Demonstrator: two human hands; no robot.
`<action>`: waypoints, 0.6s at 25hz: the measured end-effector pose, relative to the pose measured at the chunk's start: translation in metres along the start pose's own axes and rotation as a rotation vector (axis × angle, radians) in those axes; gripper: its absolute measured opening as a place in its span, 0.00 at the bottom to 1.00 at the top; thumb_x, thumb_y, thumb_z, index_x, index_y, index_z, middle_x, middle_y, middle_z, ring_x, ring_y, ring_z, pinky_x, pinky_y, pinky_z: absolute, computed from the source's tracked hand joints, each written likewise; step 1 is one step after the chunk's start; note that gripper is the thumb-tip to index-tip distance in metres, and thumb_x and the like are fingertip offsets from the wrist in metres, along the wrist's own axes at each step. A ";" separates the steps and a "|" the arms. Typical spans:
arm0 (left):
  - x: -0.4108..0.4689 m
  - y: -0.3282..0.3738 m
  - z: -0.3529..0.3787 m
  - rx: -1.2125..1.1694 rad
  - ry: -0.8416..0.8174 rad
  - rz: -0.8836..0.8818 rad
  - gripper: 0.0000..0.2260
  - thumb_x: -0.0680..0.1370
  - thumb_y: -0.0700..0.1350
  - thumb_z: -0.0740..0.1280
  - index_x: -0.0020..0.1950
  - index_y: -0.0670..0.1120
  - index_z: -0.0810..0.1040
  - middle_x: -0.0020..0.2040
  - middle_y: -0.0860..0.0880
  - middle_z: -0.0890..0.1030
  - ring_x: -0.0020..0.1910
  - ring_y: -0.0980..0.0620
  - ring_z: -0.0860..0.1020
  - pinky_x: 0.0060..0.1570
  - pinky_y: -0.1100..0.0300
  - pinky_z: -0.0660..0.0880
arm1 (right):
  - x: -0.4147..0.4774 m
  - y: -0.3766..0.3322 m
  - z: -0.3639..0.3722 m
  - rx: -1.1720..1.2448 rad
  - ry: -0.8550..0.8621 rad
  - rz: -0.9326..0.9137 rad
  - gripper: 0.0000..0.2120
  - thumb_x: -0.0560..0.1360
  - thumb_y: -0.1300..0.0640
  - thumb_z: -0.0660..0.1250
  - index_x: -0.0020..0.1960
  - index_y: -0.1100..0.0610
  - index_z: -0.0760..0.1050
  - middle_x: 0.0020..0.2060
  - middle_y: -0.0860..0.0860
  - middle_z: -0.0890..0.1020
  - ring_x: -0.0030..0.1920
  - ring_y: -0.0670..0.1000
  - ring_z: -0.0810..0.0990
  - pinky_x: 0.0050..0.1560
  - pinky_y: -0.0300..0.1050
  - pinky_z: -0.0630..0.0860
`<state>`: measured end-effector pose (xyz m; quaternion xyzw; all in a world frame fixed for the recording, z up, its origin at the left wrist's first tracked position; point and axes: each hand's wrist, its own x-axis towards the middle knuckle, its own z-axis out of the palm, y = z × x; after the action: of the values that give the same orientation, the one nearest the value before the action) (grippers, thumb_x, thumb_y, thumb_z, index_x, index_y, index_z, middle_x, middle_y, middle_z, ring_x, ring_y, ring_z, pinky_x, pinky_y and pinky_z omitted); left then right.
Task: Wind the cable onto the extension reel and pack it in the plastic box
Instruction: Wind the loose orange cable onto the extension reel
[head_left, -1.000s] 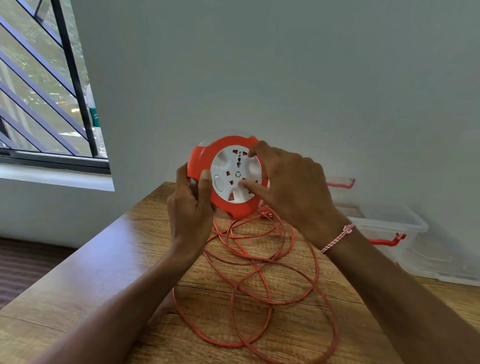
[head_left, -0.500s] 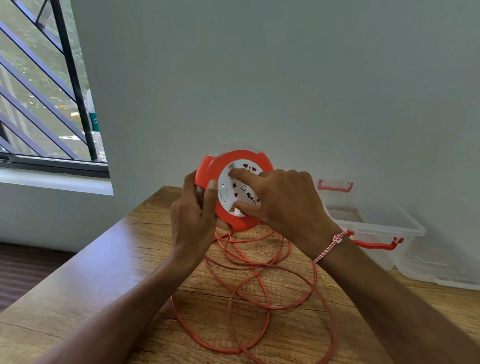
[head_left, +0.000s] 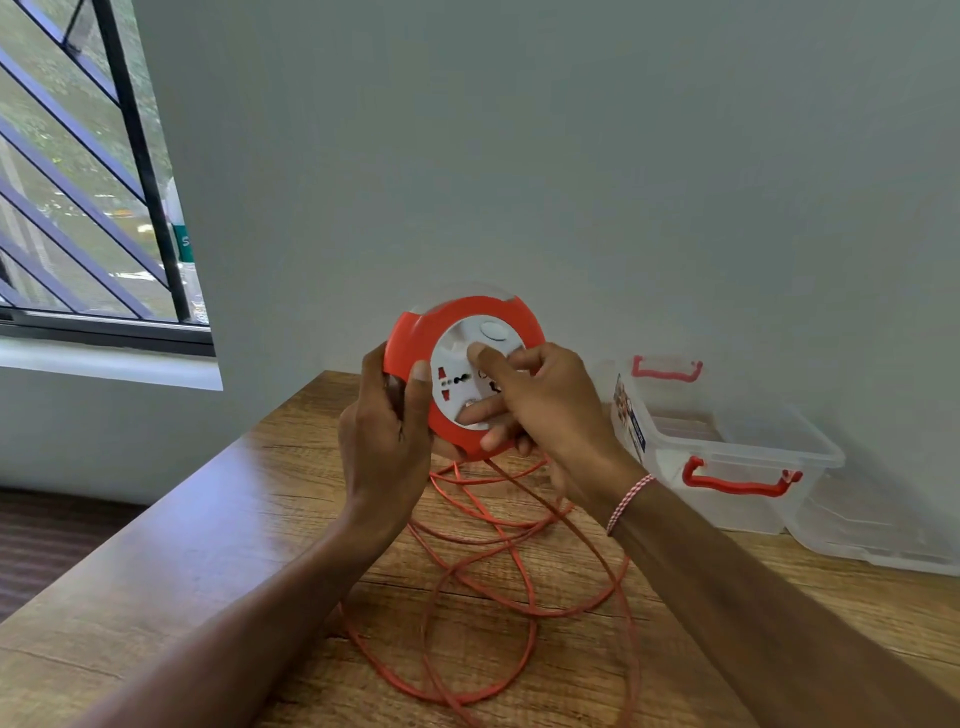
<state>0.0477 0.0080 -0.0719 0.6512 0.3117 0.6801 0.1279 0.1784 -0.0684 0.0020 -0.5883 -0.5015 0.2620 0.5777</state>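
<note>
I hold a round orange extension reel (head_left: 415, 332) with a white socket face upright above the wooden table (head_left: 218, 519). My left hand (head_left: 384, 431) grips its left rim, thumb on the front. My right hand (head_left: 540, 410) lies on the white face, thumb and fingers pressed into it. The orange cable (head_left: 483, 561) hangs from the reel's bottom and lies in loose loops on the table below my wrists. A clear plastic box (head_left: 737, 457) with red handles stands open to the right, against the wall.
A clear lid (head_left: 872, 535) lies flat to the right of the box. The table's left edge drops to a dark floor (head_left: 52, 540). A barred window (head_left: 88, 171) is at the upper left, and the grey wall stands close behind the reel.
My right hand has turned the white face round: its round button moved from the left to the top. The loops of cable on the table have shifted slightly.
</note>
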 end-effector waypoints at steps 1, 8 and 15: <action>0.002 0.001 -0.001 -0.017 0.011 -0.022 0.07 0.85 0.60 0.58 0.63 0.64 0.68 0.40 0.49 0.82 0.36 0.50 0.84 0.33 0.44 0.83 | 0.003 -0.002 -0.004 -0.224 0.037 -0.125 0.21 0.75 0.37 0.71 0.57 0.53 0.75 0.35 0.49 0.88 0.28 0.50 0.85 0.25 0.38 0.75; 0.004 0.003 -0.002 -0.034 0.027 -0.053 0.06 0.84 0.61 0.57 0.60 0.66 0.67 0.39 0.54 0.80 0.38 0.53 0.84 0.33 0.51 0.84 | 0.011 -0.010 -0.030 -1.332 0.087 -1.033 0.28 0.77 0.37 0.68 0.71 0.49 0.70 0.50 0.50 0.86 0.32 0.54 0.83 0.32 0.40 0.64; 0.002 0.004 -0.001 -0.044 -0.025 -0.021 0.12 0.83 0.68 0.54 0.61 0.66 0.67 0.39 0.57 0.80 0.35 0.55 0.83 0.31 0.60 0.82 | 0.008 0.008 -0.017 -1.238 0.217 -1.015 0.31 0.74 0.33 0.70 0.70 0.51 0.75 0.40 0.53 0.88 0.32 0.54 0.84 0.33 0.43 0.77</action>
<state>0.0471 0.0058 -0.0674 0.6534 0.3018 0.6771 0.1531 0.1989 -0.0670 0.0001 -0.5243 -0.7027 -0.4160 0.2412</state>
